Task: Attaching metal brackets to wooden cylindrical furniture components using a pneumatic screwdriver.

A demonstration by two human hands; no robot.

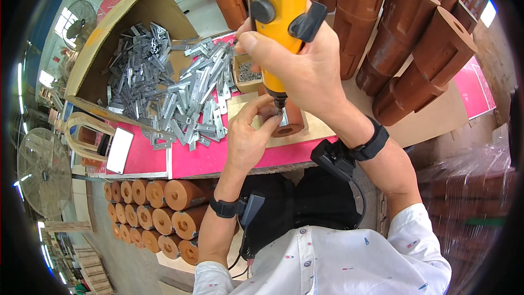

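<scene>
My right hand (305, 68) grips a yellow power screwdriver (275, 16) held upright, its bit pointing down onto a small metal bracket (283, 118). The bracket lies on top of a reddish-brown wooden block (292, 123) that rests on a cardboard sheet (322, 128). My left hand (248, 134) pinches the bracket and steadies the block from the left side. Both wrists wear black bands with small black devices attached.
A pile of loose metal brackets (188, 101) spills from a tipped cardboard box (117, 38) across the pink tabletop (218, 155). A small box of screws (246, 74) sits behind the block. Stacks of brown wooden pieces (431, 54) stand at the right and back. Round wooden pieces (158, 213) lie below the table; a phone (119, 150) sits left.
</scene>
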